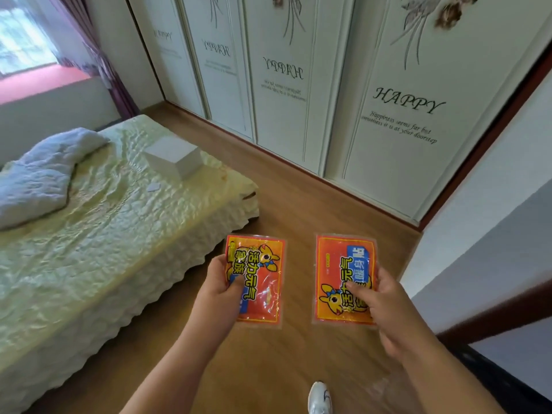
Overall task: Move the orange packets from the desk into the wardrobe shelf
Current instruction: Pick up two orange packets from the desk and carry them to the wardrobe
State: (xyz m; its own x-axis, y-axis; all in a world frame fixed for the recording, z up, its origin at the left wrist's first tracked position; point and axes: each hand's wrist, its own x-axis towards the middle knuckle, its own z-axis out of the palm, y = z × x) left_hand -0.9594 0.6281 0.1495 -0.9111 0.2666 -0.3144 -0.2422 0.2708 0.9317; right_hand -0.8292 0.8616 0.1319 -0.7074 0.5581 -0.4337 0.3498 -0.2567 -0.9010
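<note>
Left hand [222, 286] held one orange packet [256, 277] by its left edge: thumb curled over the printed face, remaining fingers hidden behind. Right hand [379, 306] held a second orange packet [343, 279] at its lower right corner: thumb pressed across the face, fingers wrapped along the right edge. Both packets were in the air above the wooden floor [298, 210], faces up toward the camera, side by side and apart, the second at 3 o'clock of the first. Wardrobe doors [397, 115], white with "HAPPY" lettering, stood shut at 12 o'clock of the packets. Bed [104, 234] with pale quilted cover lay at 9 o'clock, a white box [176, 159] resting on it. White shoe [319, 397] showed at 6 o'clock.
</note>
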